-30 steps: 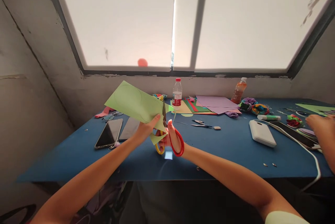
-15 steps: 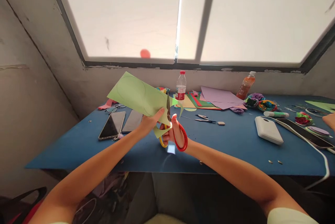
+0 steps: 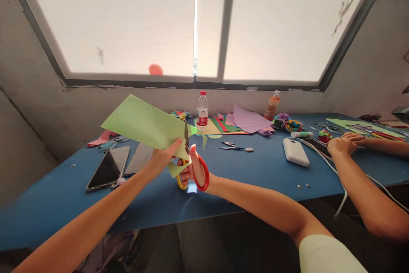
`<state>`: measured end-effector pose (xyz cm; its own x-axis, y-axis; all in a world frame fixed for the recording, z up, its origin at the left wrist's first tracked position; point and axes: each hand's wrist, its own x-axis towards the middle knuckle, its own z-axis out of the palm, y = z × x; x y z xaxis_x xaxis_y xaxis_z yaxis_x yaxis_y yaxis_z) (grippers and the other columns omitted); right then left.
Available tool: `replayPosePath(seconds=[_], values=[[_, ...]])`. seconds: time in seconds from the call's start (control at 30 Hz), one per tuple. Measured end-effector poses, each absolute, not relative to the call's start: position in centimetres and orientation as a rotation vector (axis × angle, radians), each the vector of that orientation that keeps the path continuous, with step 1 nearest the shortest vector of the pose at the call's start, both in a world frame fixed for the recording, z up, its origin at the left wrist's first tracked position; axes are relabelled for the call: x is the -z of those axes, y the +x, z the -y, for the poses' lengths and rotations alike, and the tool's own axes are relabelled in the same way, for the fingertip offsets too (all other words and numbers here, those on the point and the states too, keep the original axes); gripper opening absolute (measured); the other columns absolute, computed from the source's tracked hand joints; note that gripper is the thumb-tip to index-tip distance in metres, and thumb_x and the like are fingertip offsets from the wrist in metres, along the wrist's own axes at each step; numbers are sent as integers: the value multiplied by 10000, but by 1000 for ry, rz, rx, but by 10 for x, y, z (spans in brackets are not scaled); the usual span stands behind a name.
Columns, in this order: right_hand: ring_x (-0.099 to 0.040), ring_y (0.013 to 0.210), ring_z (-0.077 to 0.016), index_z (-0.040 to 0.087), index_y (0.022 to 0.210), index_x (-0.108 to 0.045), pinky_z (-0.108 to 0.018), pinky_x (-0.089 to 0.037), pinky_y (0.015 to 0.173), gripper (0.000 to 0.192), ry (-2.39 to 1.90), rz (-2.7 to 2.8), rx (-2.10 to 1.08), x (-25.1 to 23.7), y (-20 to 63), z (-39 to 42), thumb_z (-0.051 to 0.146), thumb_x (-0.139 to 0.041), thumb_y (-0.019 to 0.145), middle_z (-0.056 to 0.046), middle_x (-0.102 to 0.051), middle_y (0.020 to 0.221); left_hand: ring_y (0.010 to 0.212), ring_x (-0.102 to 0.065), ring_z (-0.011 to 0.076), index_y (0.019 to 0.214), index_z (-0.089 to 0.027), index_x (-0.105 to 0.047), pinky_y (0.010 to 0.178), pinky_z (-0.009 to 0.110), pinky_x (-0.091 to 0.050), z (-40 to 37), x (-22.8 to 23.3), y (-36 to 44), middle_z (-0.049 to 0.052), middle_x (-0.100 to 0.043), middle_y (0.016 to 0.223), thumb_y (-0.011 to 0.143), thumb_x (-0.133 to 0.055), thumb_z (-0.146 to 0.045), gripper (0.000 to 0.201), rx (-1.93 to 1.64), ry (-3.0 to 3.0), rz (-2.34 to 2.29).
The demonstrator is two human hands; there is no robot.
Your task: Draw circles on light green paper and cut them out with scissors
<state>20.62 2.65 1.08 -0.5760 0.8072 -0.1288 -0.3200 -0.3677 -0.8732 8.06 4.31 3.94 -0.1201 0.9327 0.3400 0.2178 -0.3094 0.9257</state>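
Note:
My left hand (image 3: 165,156) pinches the lower right part of a light green sheet of paper (image 3: 140,119), which is held tilted above the table. Faint drawn circles show on the sheet. My right hand (image 3: 191,170) is closed around scissors (image 3: 203,175) with one red and one yellow handle loop, the thumb through the red one. The dark blades point up at the sheet's right edge, close to my left fingers. Cut strips of green paper hang beside the blades and below, near my right fingers.
Phones (image 3: 108,168) lie at left beside glasses (image 3: 110,144). Behind stand a red-capped bottle (image 3: 202,113), coloured paper sheets (image 3: 249,119) and an orange drink bottle (image 3: 272,106). A compass (image 3: 231,147), an eraser (image 3: 249,149) and a white power bank (image 3: 295,152) lie rightward. Another person's hands (image 3: 343,145) rest at right.
The view has swung to the right, bringing the other person's arms and more of the right table into sight. My hands keep the same hold on the paper and scissors.

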Motion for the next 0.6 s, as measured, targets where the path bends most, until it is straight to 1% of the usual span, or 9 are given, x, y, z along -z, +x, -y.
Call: replayPosePath(seconds=[0.1,0.17,0.23,0.3,0.37,0.47,0.6], values=[[-220,374,-51,198,678,-388,-197,-233,378,738,-741,1097,-1988,-11,206,-24,918,-254,584,89,-245,447,700,-588,210,616,-209,-593,657,307,-449,-41,-40,82,32,-631,642,671,-663,-482,288,-1463,1494,-1285],[-217,379,-47,194,674,-391,-195,-225,382,739,-746,1072,-2002,-11,206,-23,917,-271,581,84,-258,454,658,-578,197,621,-201,-595,636,306,-442,-40,-41,84,30,-627,637,665,-665,-485,296,-1454,1470,-1263],[-221,380,-46,192,673,-392,-196,-220,387,740,-740,1064,-2012,-10,207,-23,917,-284,577,82,-269,454,651,-577,189,685,-195,-615,615,304,-439,-39,-41,85,36,-644,695,656,-670,-490,301,-1457,1436,-1247],[-230,378,-49,193,673,-389,-199,-218,390,739,-729,1070,-2014,-9,207,-23,919,-292,570,82,-273,448,696,-591,193,783,-199,-633,615,300,-441,-39,-41,85,48,-666,793,653,-676,-488,320,-1475,1422,-1231],[-229,373,-49,195,673,-383,-201,-214,392,740,-723,1072,-2018,-10,207,-23,922,-301,558,86,-271,442,750,-602,198,814,-201,-634,636,297,-446,-39,-40,85,56,-674,851,669,-666,-485,321,-1480,1445,-1215],[-211,365,-46,199,665,-371,-200,-196,393,742,-731,1088,-2023,-11,207,-22,928,-311,538,93,-259,433,736,-600,198,759,-189,-621,631,298,-442,-39,-39,84,55,-669,790,690,-645,-485,305,-1453,1468,-1214],[-178,366,-44,205,644,-337,-201,-157,402,713,-707,1093,-2066,-11,207,-24,914,-288,581,92,-245,435,623,-573,176,707,-182,-609,570,293,-431,-35,-43,86,38,-644,686,660,-668,-481,308,-1437,1371,-1209]])
